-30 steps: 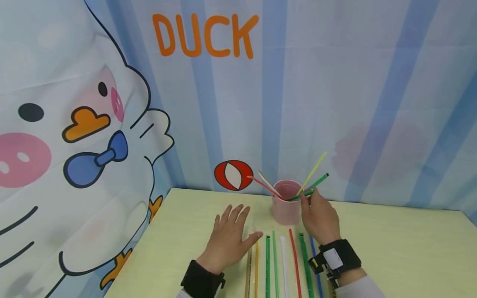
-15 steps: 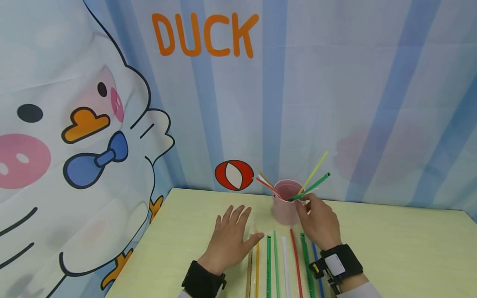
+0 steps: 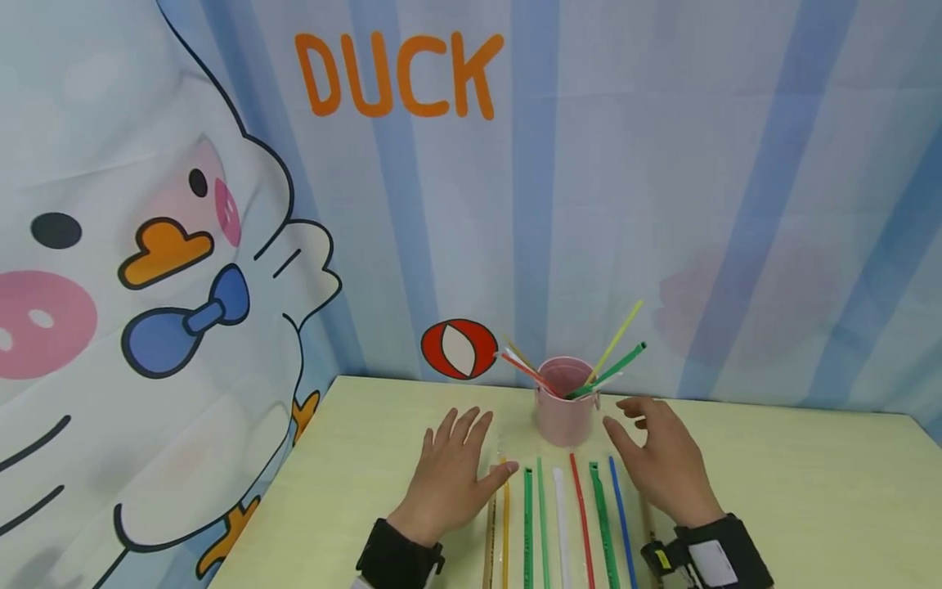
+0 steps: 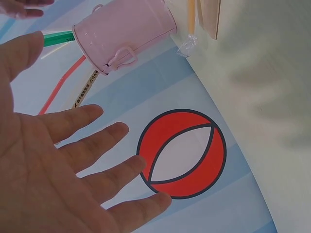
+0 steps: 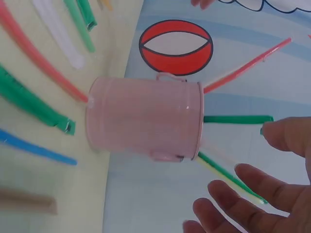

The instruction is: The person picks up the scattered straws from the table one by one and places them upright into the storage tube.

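A pink bucket (image 3: 564, 421) with small side handles stands near the back edge of the table. Out of its mouth lean a yellow straw (image 3: 618, 335), green straws (image 3: 624, 362), a red straw (image 3: 526, 370) and a printed brown straw (image 4: 86, 88). My right hand (image 3: 666, 470) hovers just right of the bucket, thumb and fingers parted, holding nothing. My left hand (image 3: 450, 483) is spread left of the bucket, its thumb reaching over the tops of a brown straw (image 3: 490, 532) and an orange-yellow straw (image 3: 506, 532); it grips nothing.
In front of the bucket, straws lie side by side: green (image 3: 528, 523), light green (image 3: 543, 515), white (image 3: 561, 523), red (image 3: 581, 515), thick green (image 3: 603, 523), blue (image 3: 621, 519) and brown (image 3: 648, 523). A printed duck curtain (image 3: 603, 164) hangs behind the pale yellow table (image 3: 795, 491).
My right hand has let go of a green straw, now leaning in the bucket, and has drawn back to the right and toward me. The left hand stays put.
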Action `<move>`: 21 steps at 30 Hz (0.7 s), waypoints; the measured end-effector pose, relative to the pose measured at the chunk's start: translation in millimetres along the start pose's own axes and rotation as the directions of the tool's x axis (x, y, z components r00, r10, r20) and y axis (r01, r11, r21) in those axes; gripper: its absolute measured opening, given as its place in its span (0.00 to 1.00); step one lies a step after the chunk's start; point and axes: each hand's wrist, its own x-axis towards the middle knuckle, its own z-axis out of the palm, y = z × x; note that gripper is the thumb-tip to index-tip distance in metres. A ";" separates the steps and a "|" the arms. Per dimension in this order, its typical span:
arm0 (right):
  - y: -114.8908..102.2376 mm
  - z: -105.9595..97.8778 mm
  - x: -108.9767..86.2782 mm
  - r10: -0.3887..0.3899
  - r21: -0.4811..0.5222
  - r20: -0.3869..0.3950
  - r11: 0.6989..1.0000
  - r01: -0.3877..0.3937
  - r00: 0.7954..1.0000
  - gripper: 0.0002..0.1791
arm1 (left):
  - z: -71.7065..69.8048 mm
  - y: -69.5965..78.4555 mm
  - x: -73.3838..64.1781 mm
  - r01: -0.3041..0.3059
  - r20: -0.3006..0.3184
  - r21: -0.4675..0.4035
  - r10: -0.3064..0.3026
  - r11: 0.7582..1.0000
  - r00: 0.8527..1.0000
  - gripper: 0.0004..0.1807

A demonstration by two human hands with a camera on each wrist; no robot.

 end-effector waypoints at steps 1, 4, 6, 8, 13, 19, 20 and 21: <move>2.5 -1.2 -2.2 0.000 -0.006 0.009 1.000 0.000 1.000 0.26 | 0.1 0.1 0.0 0.000 0.000 0.001 0.000 1.000 1.000 0.43; 9.6 -4.0 -9.5 0.009 -0.028 0.034 1.000 -0.008 0.999 0.30 | 0.5 0.1 0.4 -0.002 -0.001 0.003 0.002 1.000 1.000 0.43; 13.4 -5.1 -13.9 0.021 -0.039 0.045 0.999 -0.019 0.999 0.32 | 0.7 0.3 0.6 -0.005 -0.003 0.004 0.005 1.000 1.000 0.43; 17.2 -5.6 -18.0 0.036 -0.050 0.054 0.998 -0.033 0.998 0.33 | 0.7 0.5 0.8 -0.008 -0.007 0.004 0.009 1.000 1.000 0.43; 28.6 -4.4 -26.7 0.064 -0.077 0.086 0.995 -0.057 0.994 0.34 | 1.0 0.9 1.3 -0.008 -0.007 0.000 0.008 1.000 1.000 0.43; 41.0 -1.4 -31.5 0.057 -0.112 0.101 0.993 -0.046 0.993 0.33 | 1.7 -0.1 0.7 -0.006 -0.001 0.001 0.006 1.000 1.000 0.43; 42.5 -0.8 -31.8 0.056 -0.120 0.102 0.992 -0.044 0.993 0.33 | 1.8 -0.4 0.2 -0.005 0.000 0.000 0.005 1.000 1.000 0.43; 44.0 -0.2 -32.3 0.056 -0.128 0.103 0.991 -0.043 0.993 0.33 | 1.9 -0.7 -0.2 -0.003 0.000 -0.001 0.003 1.000 1.000 0.43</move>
